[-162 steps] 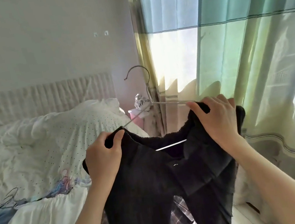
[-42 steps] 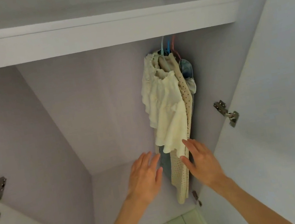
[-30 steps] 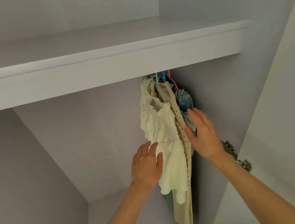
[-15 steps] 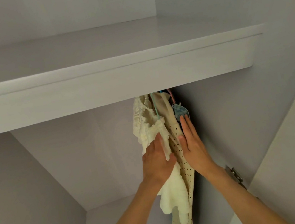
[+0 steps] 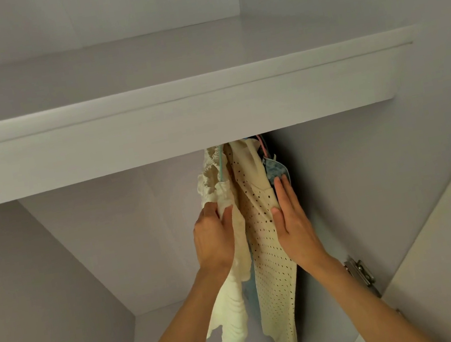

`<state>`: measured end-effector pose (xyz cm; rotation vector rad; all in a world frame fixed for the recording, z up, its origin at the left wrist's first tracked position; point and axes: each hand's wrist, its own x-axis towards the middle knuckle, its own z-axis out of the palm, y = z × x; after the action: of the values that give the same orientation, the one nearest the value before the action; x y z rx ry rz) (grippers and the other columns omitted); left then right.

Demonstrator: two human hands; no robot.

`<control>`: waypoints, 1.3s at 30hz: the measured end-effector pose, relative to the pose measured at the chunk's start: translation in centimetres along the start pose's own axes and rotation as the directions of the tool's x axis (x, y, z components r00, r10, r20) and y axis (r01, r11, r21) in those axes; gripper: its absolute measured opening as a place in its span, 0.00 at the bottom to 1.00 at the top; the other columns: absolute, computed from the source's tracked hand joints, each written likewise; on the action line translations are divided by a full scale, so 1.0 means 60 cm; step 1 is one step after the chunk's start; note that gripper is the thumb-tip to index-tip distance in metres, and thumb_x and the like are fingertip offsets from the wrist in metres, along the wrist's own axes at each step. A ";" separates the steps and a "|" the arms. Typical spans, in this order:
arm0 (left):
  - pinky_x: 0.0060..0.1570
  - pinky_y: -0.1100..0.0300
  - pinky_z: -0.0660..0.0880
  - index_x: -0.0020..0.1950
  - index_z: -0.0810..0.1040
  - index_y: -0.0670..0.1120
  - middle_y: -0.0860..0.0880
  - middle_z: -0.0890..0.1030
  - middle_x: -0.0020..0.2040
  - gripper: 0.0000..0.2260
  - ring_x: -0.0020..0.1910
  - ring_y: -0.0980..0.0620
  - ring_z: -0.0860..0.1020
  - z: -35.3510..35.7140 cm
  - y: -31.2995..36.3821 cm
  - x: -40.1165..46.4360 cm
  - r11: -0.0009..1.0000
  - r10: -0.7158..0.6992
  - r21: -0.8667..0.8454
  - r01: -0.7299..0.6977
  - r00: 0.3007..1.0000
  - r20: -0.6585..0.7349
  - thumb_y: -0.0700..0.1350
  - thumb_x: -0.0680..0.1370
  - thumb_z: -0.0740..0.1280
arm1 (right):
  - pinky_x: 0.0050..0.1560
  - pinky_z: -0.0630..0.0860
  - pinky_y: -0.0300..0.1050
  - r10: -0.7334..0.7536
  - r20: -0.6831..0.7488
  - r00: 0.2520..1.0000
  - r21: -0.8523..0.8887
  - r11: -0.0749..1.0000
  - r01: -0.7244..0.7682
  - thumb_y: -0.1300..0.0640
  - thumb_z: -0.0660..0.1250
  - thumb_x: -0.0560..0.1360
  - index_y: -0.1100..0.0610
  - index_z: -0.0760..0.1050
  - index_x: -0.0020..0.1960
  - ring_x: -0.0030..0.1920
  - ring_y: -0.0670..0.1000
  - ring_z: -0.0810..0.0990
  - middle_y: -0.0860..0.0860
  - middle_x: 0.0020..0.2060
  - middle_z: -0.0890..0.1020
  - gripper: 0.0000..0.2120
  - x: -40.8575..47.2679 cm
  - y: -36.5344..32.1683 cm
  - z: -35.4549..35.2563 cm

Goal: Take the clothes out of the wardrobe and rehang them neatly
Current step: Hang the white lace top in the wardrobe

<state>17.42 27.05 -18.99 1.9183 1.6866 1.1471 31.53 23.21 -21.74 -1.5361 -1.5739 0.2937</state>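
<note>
The left hand [image 5: 215,240] has its grip clenched on the cream ruffled fabric top [image 5: 228,260]; the right hand [image 5: 290,219] lies flat and released against the beige dotted perforated garment [image 5: 266,254] just beside it. Above both grips, a blue denim piece [image 5: 275,169] and thin coloured hangers [image 5: 220,161] hang under the pale grey wardrobe shelf [image 5: 180,124].

On my feed the flat wooden wardrobe shelf [image 5: 168,126] read as a pale lilac-grey, and the smooth inner wardrobe walls [image 5: 62,260] wore the same tint, darker in shade. The ruffled fabric top [image 5: 235,304] was plain cream with no print. Beside it, the perforated knit garment [image 5: 266,254] was a warmer cream, dotted all over with small dark holes. The faded denim piece [image 5: 276,169] showed mottled light blue. One thin hanger wire [image 5: 221,165] was teal, another [image 5: 262,147] pink. The small metal door hinge [image 5: 359,270] looked dull silver.
</note>
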 end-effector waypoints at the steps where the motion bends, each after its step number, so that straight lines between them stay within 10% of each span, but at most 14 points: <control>1: 0.28 0.63 0.61 0.40 0.67 0.43 0.52 0.66 0.29 0.12 0.27 0.54 0.65 -0.004 0.000 0.002 1.000 0.013 0.003 -0.013 1.000 0.000 0.47 0.79 0.63 | 0.68 0.43 0.25 -0.005 -0.001 1.000 -0.003 1.000 0.005 0.55 0.49 0.82 0.45 0.38 0.72 0.74 0.39 0.44 0.40 0.73 0.42 0.25 0.000 0.000 -0.001; 11: 0.23 0.67 0.62 0.32 0.60 0.51 0.54 0.61 0.25 0.18 0.21 0.54 0.61 -0.051 0.018 0.008 0.981 0.093 -0.156 -0.115 0.986 -0.141 0.43 0.77 0.66 | 0.71 0.48 0.36 -0.012 -0.047 0.999 0.005 1.000 0.012 0.56 0.53 0.81 0.46 0.43 0.74 0.73 0.40 0.46 0.44 0.75 0.48 0.26 -0.003 -0.006 0.001; 17: 0.24 0.67 0.62 0.33 0.64 0.47 0.55 0.62 0.25 0.16 0.26 0.57 0.67 -0.071 -0.009 -0.025 0.977 0.105 -0.166 -0.135 0.978 -0.180 0.43 0.77 0.67 | 0.65 0.61 0.31 -0.211 -0.333 0.919 -0.122 0.976 0.179 0.56 0.55 0.78 0.64 0.75 0.60 0.61 0.50 0.71 0.58 0.59 0.75 0.17 0.001 -0.054 -0.004; 23: 0.25 0.69 0.61 0.35 0.64 0.47 0.57 0.61 0.25 0.14 0.25 0.56 0.66 -0.095 -0.035 -0.070 0.977 0.175 -0.100 -0.189 0.976 -0.130 0.43 0.77 0.66 | 0.45 0.68 0.21 0.055 -0.025 0.998 0.295 0.955 -0.045 0.57 0.60 0.79 0.61 0.69 0.67 0.46 0.42 0.75 0.50 0.49 0.78 0.18 0.040 -0.165 0.029; 28: 0.26 0.65 0.62 0.37 0.67 0.45 0.56 0.64 0.27 0.12 0.25 0.57 0.63 -0.142 -0.083 -0.116 0.994 0.102 -0.023 -0.106 0.988 -0.117 0.47 0.78 0.65 | 0.50 0.78 0.45 0.277 0.237 0.931 0.645 0.672 -0.364 0.61 0.61 0.79 0.55 0.73 0.47 0.40 0.48 0.80 0.50 0.38 0.79 0.04 0.067 -0.229 0.083; 34: 0.34 0.71 0.64 0.47 0.74 0.49 0.58 0.70 0.40 0.22 0.35 0.61 0.69 -0.223 -0.159 -0.175 0.979 0.142 0.127 -0.158 0.982 0.125 0.66 0.74 0.53 | 0.29 0.75 0.37 0.310 0.447 0.839 0.531 0.663 -0.528 0.65 0.59 0.79 0.61 0.72 0.41 0.29 0.47 0.73 0.52 0.32 0.75 0.08 0.011 -0.266 0.157; 39: 0.56 0.62 0.67 0.66 0.70 0.45 0.48 0.71 0.61 0.23 0.57 0.49 0.72 -0.291 -0.260 -0.228 0.982 -0.040 0.187 0.021 0.994 0.098 0.58 0.79 0.51 | 0.29 0.69 0.42 0.257 0.537 0.804 0.389 0.770 -0.506 0.65 0.60 0.77 0.63 0.74 0.39 0.24 0.48 0.68 0.53 0.27 0.74 0.09 -0.045 -0.277 0.196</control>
<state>-5.54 13.54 -23.98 2.0154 1.8159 0.8926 11.36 22.12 -17.97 -1.3955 -1.3198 1.3050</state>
